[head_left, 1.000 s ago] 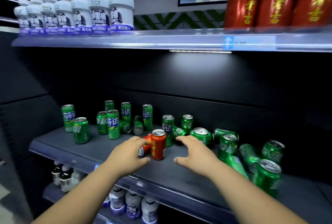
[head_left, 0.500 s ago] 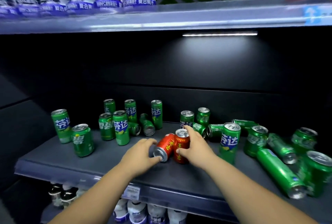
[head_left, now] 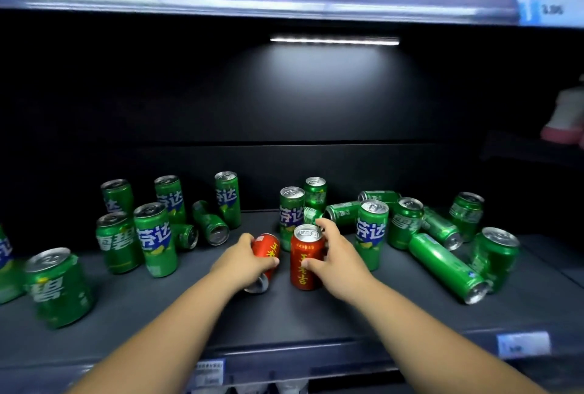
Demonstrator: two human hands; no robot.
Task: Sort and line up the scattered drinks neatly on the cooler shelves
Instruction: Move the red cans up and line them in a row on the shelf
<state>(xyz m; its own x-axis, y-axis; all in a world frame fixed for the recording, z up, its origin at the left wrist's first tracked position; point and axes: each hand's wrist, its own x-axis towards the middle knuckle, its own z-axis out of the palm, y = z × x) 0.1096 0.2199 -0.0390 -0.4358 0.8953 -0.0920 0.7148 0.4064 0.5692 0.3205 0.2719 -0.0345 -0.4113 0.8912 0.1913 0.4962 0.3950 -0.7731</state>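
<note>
The step in hand looks like pulling the two red strays out of the green crowd, one per hand. The left grip (head_left: 245, 262) is curled over the fallen red tea can (head_left: 268, 246), which lies on its side on the dark shelf (head_left: 316, 317) with its silver end towards the camera. The hand covers its near half from above. The right grip (head_left: 339, 254) is clamped on the upright red tea can (head_left: 304, 264), thumb across the front of the label and fingers wrapped round the back near the rim. The two red cans sit just beside each other at the middle front of the shelf, with a narrow gap between them.

To do this well, I would lift rather than drag. A tall green can (head_left: 371, 231) stands just beside the right wrist, and another tall green can (head_left: 290, 212) stands directly behind the red pair. A sideways sweep could knock either over. The fallen can needs turning upright as it rises, so the left hand should roll its wrist once the can is off the shelf. Raising the right can straight up first would give the left hand room.

Further right, a long green can (head_left: 442, 264) and others lie toppled, so much sorting seems left to do.
</note>
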